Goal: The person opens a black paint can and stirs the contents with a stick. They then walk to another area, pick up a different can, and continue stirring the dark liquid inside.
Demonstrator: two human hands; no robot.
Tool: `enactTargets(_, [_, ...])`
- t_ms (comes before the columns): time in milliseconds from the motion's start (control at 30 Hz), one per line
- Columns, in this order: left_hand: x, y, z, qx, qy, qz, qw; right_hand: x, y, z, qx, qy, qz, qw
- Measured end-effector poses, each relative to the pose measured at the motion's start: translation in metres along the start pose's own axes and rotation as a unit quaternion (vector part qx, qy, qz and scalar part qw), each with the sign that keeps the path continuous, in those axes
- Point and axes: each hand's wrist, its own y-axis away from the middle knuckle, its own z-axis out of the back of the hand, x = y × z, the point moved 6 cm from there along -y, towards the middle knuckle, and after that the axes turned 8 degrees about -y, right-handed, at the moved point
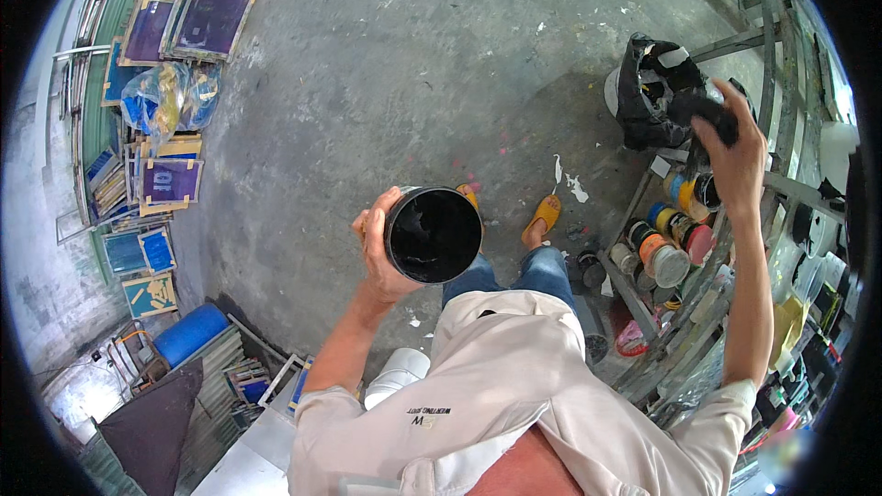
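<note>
Your left hand curls around a black-lined can. Your right hand grips a blurred dark item.

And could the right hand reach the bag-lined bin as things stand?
Probably yes: the bin is open-topped and the right hand seems close by, though holding a dark, blurred thing.

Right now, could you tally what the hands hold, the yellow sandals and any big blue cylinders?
Black can, in the left hand: 1
Dark blurred item, in the right hand: 1
Yellow sandals: 2
Big blue cylinder: 1
Total: 5
</note>
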Motion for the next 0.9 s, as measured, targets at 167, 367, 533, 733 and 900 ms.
enactTargets(167, [-0.009, 0.001, -0.015, -0.005, 0.031, 0.047, 0.998, -0.100, -0.083, -0.030, 0.000, 0.130, -0.028, 0.991])
enactTargets(367, [-0.018, -0.018, -0.023, 0.030, 0.002, 0.062, 0.998, -0.015, -0.024, -0.098, 0.048, -0.105, 0.150, 0.982])
enactTargets(533, [-0.028, -0.033, -0.035, 0.065, -0.034, 0.036, 0.997, 0.143, 0.112, -0.163, 0.272, -0.088, 0.485, 0.826])
enactTargets(733, [-0.036, -0.031, -0.045, 0.089, -0.048, 0.014, 0.995, 0.163, 0.115, -0.215, 0.345, 0.090, 0.474, 0.805])
enactTargets(900, [-0.041, -0.024, -0.051, 0.062, -0.032, -0.047, 0.996, 0.165, 0.119, -0.223, 0.415, 0.124, 0.450, 0.781])
